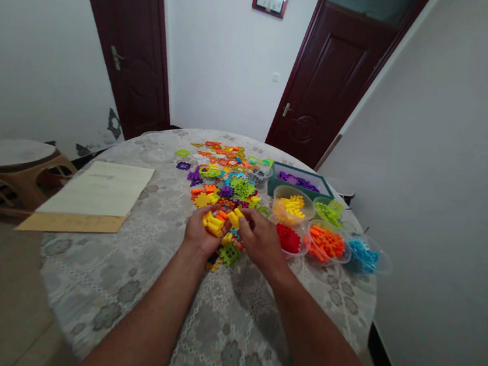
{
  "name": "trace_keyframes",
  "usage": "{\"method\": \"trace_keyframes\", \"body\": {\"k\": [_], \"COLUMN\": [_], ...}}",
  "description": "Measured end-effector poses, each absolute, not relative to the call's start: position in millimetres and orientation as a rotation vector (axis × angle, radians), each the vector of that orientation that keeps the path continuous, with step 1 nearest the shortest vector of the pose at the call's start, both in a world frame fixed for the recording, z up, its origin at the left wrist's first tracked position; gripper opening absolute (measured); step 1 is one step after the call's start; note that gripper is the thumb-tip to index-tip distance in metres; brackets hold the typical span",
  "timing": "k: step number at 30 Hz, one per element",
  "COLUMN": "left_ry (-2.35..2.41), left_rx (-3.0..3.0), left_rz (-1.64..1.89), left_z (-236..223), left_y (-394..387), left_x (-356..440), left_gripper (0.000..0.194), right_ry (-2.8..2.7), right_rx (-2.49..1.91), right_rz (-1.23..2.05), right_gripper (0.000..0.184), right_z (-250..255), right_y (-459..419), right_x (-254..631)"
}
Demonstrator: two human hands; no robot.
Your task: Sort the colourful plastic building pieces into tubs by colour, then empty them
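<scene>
In my left hand (200, 231), cupped palm up, lie several yellow plastic building pieces (213, 225) with an orange one among them. The fingers of my right hand (260, 235) pinch a yellow building piece (235, 217) just beside the left palm. Under and beyond both hands spreads a heap of mixed building pieces (242, 187) in green, purple, orange, yellow and blue. A green square piece (229, 254) sits on the near side of the heap, between my forearms. My left fingertips are partly hidden by the pieces.
Right of the heap stand clear bowls of yellow (294, 206), red (287, 238), orange (326, 243), blue (363, 255) and green pieces (329, 213). Behind them is a dark green box (274, 182) of purple pieces. Papers (97, 190) lie left on the round table (125, 293); a stool (12, 162) stands beyond.
</scene>
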State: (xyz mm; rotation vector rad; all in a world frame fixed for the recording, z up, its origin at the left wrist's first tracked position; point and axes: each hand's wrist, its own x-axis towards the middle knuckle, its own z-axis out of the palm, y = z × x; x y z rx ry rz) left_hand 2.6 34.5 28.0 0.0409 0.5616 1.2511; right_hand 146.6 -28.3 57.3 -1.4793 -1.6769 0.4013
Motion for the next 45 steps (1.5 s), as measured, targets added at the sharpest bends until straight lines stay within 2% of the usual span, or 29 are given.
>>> {"method": "trace_keyframes", "body": {"k": [3,8,11,14,18,23,28,32,35,38,40,43,45], "left_ry": [0.573,0.549,0.522,0.492,0.446,0.438,0.473,0.475,0.474,0.52,0.573,0.586,0.551], "left_rx": [0.037,0.045,0.047,0.068,0.122,0.164,0.199,0.208,0.229,0.254,0.263,0.269,0.266], "left_rz": [1.231,1.206,1.196,1.198,1.197,1.211,1.196,1.193,1.204,1.192,1.177,1.133,1.09], "left_z": [29.4,25.1,23.0,22.6,22.0,20.5,21.9,23.7,24.7,26.1,27.2,28.2,28.3], "left_y": [32.3,33.2,33.6,32.8,32.0,32.3,31.2,30.4,30.3,30.2,30.1,29.8,29.4], "left_x": [1.2,0.1,-0.6,-0.5,2.1,4.5,2.9,1.9,1.3,0.5,0.1,-0.3,-0.6], "left_gripper": [0.012,0.014,0.015,0.016,0.018,0.02,0.023,0.024,0.022,0.019,0.02,0.017,0.023], "right_ry": [-1.623,-1.504,-1.428,-1.497,-1.777,-1.999,-1.925,-1.931,-1.977,-1.849,-1.682,-1.444,-1.357], "right_rx": [-1.464,-1.607,-1.632,-1.524,-1.287,-1.237,-1.328,-1.357,-1.315,-1.33,-1.398,-1.491,-1.53], "right_rz": [0.298,-0.24,-0.403,-0.354,-0.062,0.07,0.233,0.372,0.431,0.35,0.166,-0.109,-0.208], "right_gripper": [0.028,0.032,0.038,0.035,0.027,0.037,0.046,0.023,0.016,0.01,0.009,0.019,0.029], "right_z": [71.2,76.4,71.1,64.6,51.4,26.7,21.9,36.8,52.5,66.6,71.4,68.0,60.0], "right_y": [-18.6,12.9,21.2,11.0,-16.9,-33.3,-34.9,-40.9,-44.8,-40.6,-32.2,-16.3,-8.0], "right_x": [182.1,253.7,270.4,247.2,178.2,120.3,121.3,133.3,148.9,178.5,205.6,247.3,267.5]}}
